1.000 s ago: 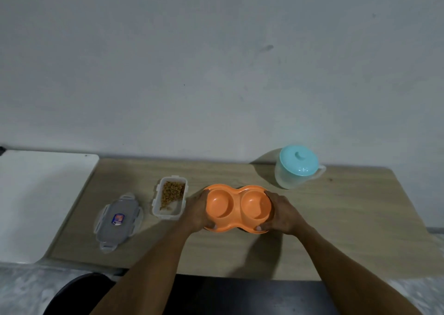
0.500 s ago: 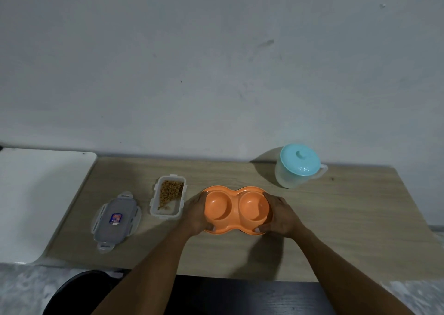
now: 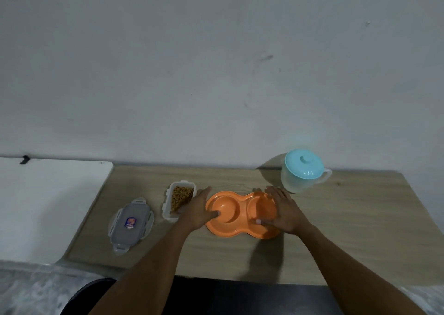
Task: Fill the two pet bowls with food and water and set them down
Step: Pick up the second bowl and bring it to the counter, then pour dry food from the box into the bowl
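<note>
Far left, a white board [image 3: 48, 206] butted against the wooden table [image 3: 348, 230]. On the table, left to right: a grey clip lid [image 3: 131, 223] lying flat with a small label on top; just beside it an open clear box [image 3: 168, 206] holding brown kibble [image 3: 181, 195] heaped toward the far end. Next, left hand [image 3: 198, 210], palm down with fingers loosely spread, lying at the left end of the orange double bowl [image 3: 236, 215], thumb resting on the left well's rim, grasping nothing. Bowl flat on the table near the middle, both wells bare. Right hand [image 3: 287, 212] likewise spread flat over the bowl's right end, thumb on the near rim, clasping nothing. Farther back and right, near the wall, a clear jug [image 3: 299, 180] standing upright with a pale blue lid [image 3: 304, 164], handle to the right, apart from the bowl.
</note>
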